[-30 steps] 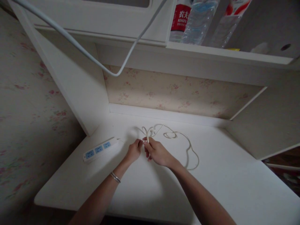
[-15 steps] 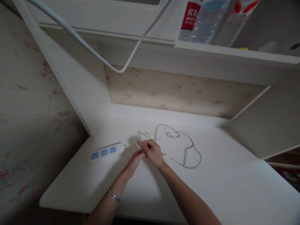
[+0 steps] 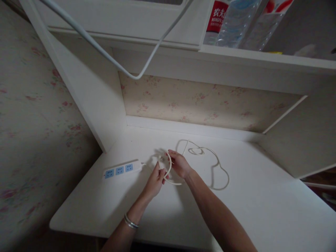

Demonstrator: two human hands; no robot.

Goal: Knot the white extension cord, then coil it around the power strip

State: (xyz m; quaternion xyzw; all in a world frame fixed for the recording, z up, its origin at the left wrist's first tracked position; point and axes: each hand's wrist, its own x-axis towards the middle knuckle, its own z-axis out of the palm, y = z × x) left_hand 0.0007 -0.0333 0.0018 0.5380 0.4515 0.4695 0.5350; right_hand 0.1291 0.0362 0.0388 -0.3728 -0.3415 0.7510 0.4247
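Forming a raised loop, the cream cord (image 3: 170, 163) is pinched by the left hand (image 3: 153, 182) and the right hand (image 3: 181, 165), right of the power strip (image 3: 122, 169), above the table (image 3: 162, 217), where its slack could knot if pulled through hastily.

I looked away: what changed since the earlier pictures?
The right hand has drawn away from the left hand, with an open loop of the pale cable between them; the left hand holds it. The power strip has turned slightly, its cord end nearer the person. The bottles stayed put.
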